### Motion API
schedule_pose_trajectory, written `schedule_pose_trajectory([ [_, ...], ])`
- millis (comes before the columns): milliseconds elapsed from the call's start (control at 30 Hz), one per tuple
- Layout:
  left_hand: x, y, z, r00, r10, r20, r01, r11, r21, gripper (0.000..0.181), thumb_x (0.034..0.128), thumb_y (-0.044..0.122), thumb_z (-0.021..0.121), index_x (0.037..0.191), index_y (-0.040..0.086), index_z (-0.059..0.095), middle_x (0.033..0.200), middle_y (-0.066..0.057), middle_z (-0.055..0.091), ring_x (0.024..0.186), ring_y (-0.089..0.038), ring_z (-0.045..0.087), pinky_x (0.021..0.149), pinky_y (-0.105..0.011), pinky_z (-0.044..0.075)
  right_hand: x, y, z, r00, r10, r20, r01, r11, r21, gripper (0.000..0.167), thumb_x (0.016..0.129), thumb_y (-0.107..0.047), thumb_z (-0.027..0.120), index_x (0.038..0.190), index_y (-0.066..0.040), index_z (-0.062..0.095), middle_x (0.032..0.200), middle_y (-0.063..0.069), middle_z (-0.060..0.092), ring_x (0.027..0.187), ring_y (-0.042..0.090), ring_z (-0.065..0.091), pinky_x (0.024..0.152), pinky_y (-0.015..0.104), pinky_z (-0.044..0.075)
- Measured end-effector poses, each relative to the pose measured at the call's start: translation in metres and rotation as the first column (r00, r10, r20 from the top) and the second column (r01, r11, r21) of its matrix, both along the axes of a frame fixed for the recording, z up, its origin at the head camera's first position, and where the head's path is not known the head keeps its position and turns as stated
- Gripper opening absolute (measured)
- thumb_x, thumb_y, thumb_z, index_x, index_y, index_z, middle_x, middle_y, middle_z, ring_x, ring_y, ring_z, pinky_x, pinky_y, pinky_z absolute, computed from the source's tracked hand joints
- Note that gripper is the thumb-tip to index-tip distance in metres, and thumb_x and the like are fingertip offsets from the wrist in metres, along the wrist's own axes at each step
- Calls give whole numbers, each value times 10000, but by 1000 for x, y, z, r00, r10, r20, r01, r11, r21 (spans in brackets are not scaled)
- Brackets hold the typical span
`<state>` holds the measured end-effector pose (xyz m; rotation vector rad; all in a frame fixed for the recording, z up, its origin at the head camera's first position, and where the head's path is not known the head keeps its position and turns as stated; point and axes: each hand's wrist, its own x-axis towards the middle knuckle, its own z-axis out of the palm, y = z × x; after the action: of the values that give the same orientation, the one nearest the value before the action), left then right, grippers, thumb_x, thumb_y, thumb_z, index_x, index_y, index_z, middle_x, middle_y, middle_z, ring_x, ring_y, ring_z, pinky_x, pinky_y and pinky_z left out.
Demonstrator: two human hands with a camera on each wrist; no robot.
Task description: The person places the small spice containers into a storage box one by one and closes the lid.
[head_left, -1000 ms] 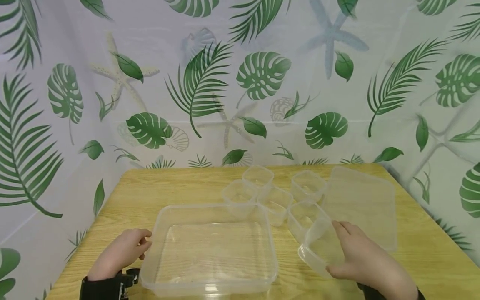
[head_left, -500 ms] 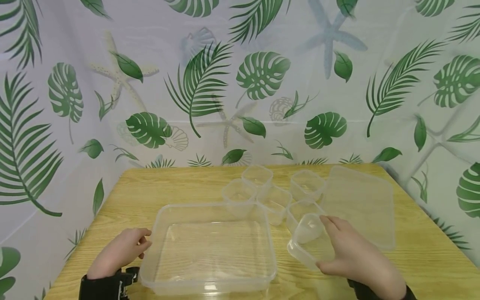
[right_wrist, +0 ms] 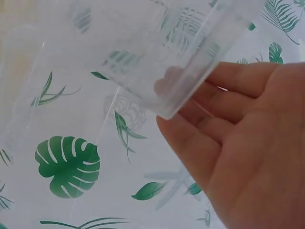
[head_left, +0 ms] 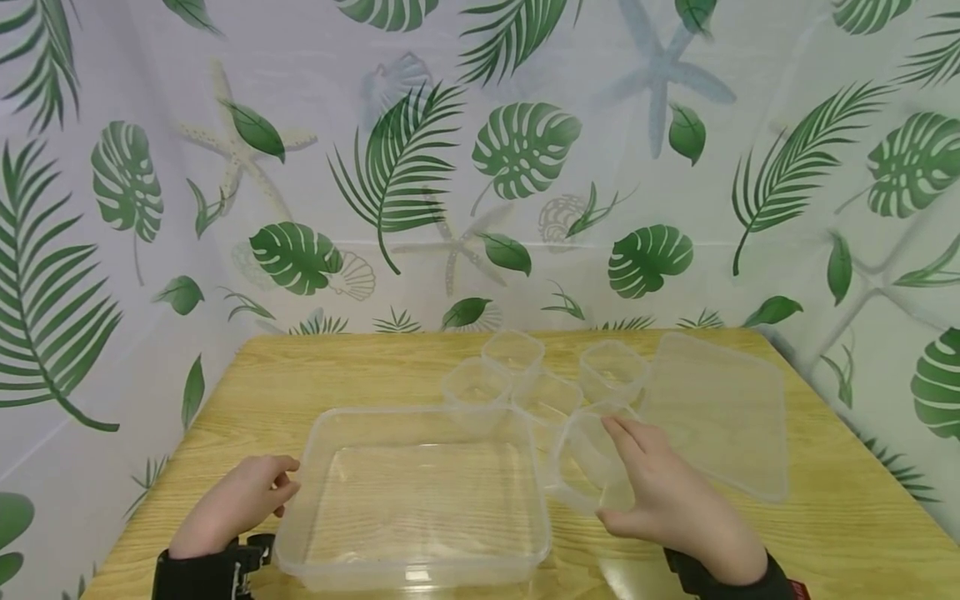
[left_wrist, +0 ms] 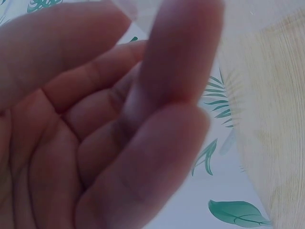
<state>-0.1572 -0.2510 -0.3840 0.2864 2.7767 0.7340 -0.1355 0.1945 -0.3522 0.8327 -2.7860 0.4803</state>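
Note:
Between the thumb and fingers of the right hand [head_left: 667,492] is a small clear container [head_left: 588,467], tilted, near the right side of a large clear box [head_left: 412,575]. In the right wrist view the fingers of the right hand [right_wrist: 228,119] curl round the edge of that see-through container [right_wrist: 147,67]. Beside the large box's left wall is the left hand [head_left: 243,500], its fingers loosely bent. The left wrist view shows the left hand [left_wrist: 109,119] with nothing in its grasp; whether it touches the box wall I cannot tell.
Several small clear containers stand behind the large box, among them one at the back [head_left: 512,354] and one farther right [head_left: 613,371]. A flat clear lid [head_left: 720,417] lies at the right of the wooden table [head_left: 285,375]. A leaf-patterned sheet [head_left: 450,192] hangs behind.
My right hand has moved left with the small container, bringing it closer to the large box, and the container's tilt has changed. The left hand has stayed nearly in place.

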Motion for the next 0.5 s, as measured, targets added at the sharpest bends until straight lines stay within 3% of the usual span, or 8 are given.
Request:
schedule_pose_trajectory([
  [500,-1,2,0,1000,21,6,-21,1000,-11,319,850,39,529,1131,-110,511,758,-40,567,557,-111,511,522,-296,383,-8,-25,5,995,26,-97,-32,998,-63,923,602,-269,761,1305,97,288,1267,260,346,1138,364,347,850,471,369],
])
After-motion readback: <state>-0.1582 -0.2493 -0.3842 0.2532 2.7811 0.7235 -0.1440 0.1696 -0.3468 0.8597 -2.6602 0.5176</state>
